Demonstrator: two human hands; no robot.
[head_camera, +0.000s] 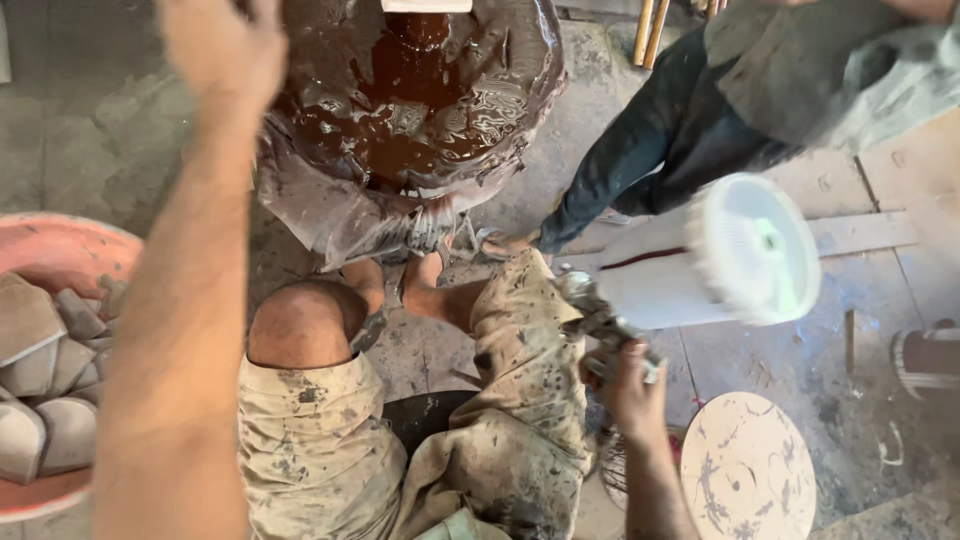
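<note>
Head view: brown-glaze basin (410, 100) on floor ahead, white cup (715, 255) of spray gun (600, 330) gripped closed in right hand (632, 385), left hand (225, 45) raised, grip indiscernible; judged mid-glazing, next needs steady aim.

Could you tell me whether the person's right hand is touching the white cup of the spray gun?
Apart. In the head view the right hand grips the metal spray gun low on its body, while the white cup sits above, clear of the fingers.

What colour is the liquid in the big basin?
Glossy dark reddish-brown liquid, head view.
</note>
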